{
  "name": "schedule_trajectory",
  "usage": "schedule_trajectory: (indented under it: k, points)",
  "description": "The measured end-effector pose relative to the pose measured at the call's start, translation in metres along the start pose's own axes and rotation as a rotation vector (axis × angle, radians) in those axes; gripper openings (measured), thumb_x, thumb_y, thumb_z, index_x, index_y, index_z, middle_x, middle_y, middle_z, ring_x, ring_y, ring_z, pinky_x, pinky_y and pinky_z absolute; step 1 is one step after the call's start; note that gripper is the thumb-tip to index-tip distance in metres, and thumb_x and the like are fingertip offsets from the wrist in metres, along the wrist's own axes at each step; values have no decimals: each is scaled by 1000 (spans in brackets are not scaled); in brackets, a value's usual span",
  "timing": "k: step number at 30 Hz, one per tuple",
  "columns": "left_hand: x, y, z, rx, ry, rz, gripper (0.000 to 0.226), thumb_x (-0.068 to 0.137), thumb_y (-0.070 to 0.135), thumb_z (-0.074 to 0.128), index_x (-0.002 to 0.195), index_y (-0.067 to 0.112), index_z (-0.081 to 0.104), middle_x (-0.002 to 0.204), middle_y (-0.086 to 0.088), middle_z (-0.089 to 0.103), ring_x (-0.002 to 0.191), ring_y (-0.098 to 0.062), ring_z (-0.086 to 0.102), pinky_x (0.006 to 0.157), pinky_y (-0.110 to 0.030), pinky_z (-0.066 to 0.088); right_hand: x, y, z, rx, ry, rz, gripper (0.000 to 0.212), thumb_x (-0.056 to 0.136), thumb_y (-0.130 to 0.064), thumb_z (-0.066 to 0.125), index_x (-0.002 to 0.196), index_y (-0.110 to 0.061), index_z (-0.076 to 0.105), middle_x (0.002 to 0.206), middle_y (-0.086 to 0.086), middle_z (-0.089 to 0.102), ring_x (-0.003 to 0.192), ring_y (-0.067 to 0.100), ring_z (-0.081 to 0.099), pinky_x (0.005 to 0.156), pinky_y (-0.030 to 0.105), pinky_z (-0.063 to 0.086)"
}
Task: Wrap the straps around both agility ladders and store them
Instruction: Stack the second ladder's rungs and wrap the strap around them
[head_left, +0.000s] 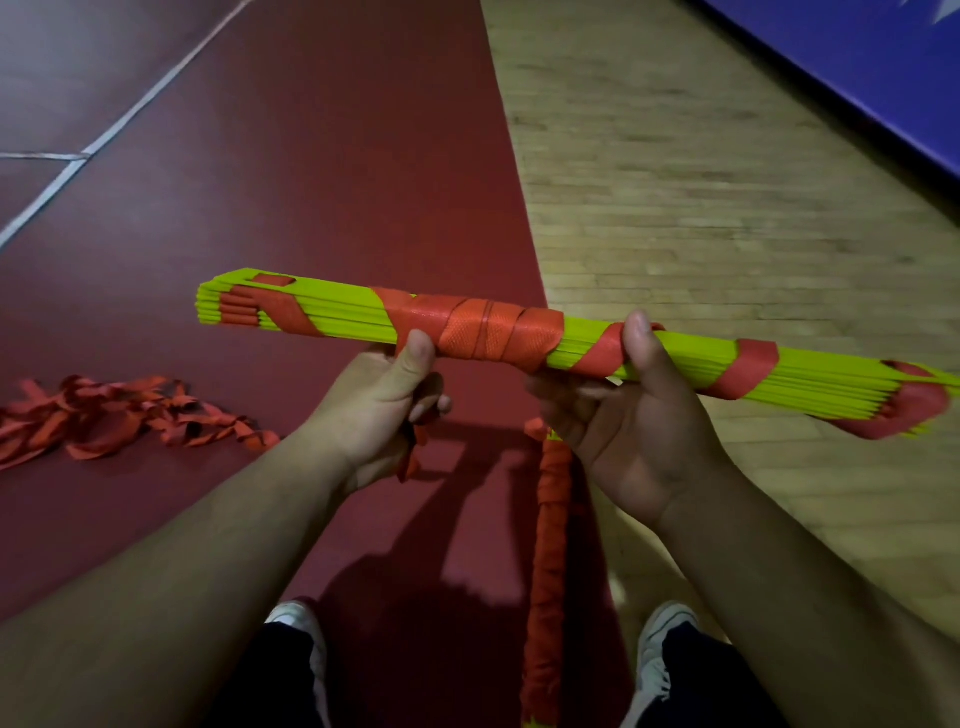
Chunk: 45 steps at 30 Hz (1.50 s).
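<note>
I hold a bundle of lime-green ladder rungs (343, 314) level in front of me, with orange strap (483, 332) wound around its middle and spiralling toward both ends. My left hand (384, 410) grips the bundle from below at the left edge of the wrapping, and a short strap end hangs under its fingers. My right hand (628, 415) grips the bundle right of the wrapping, thumb on top. A second ladder bundle (548, 561), fully wound in orange strap, lies on the floor between my feet.
A loose tangle of orange straps (119, 421) lies on the dark red floor (311, 182) at the left. Pale wooden flooring (727, 182) runs along the right, and a blue mat (857, 67) borders it at the top right. My shoes (665, 639) stand at the bottom.
</note>
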<state>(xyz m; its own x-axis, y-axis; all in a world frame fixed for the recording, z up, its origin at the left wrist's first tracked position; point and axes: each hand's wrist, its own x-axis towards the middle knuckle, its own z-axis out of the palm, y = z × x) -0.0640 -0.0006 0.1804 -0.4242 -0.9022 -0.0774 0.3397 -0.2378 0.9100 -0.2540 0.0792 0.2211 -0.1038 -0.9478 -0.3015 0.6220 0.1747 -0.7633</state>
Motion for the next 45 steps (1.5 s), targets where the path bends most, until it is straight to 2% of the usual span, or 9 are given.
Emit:
schedule_trajectory:
  k: [9,12,17,22,26,31,36,41,45]
  points:
    - [0,4,3,-68,1,4,101,43,76,83,110,5,59,68,-9,11,41,-4,23,61,-23,45,6,7,-2,117,-120,-92,91,51,-32,97,131,-18,57,106,11,73,94,27,73,77,35,59]
    - [-1,6,3,-62,-30,-17,88,41,82,77,91,9,74,73,-16,32,40,-3,26,59,-21,46,4,7,-3,86,-207,-80,89,51,-34,97,130,-36,58,113,7,73,99,30,72,78,33,59]
    - [-2,4,2,-46,-54,-48,93,38,86,73,84,6,68,73,-4,67,39,-3,28,55,-20,47,4,10,4,71,-117,-78,99,47,-41,99,130,-10,55,112,13,73,106,31,71,84,36,59]
    - [-3,2,4,173,-98,28,80,55,90,62,83,17,80,74,-19,47,45,-4,35,67,-22,48,2,4,6,174,51,-85,97,62,-46,86,139,1,53,132,24,62,123,40,60,73,30,60]
    - [-3,1,6,161,-101,0,83,54,89,64,80,11,78,60,-9,54,46,-5,35,67,-20,48,-3,3,7,223,98,-45,83,76,-45,65,142,3,49,135,31,57,128,46,54,63,26,59]
    - [-4,3,2,179,-103,-23,88,52,88,66,84,7,76,55,-2,54,53,-13,33,66,-18,48,-5,2,9,217,104,-45,83,75,-47,64,140,3,50,133,32,58,113,44,64,60,25,59]
    - [-5,3,6,105,-70,-72,82,52,84,71,83,8,70,42,5,29,53,-15,36,65,-20,47,-6,3,12,175,94,-48,82,75,-52,61,137,2,55,127,31,62,90,35,73,62,24,60]
    - [-4,3,3,221,-4,-39,110,48,92,64,100,-5,55,40,5,32,54,-12,48,62,-14,44,-5,3,11,169,77,-16,82,74,-54,61,134,2,57,124,32,64,101,37,71,63,25,60]
    - [-4,5,3,188,45,-62,83,69,84,53,84,3,52,41,5,30,55,-12,49,64,-22,41,-3,6,9,136,-30,-2,93,58,-55,85,127,2,61,112,23,71,95,31,74,71,29,60]
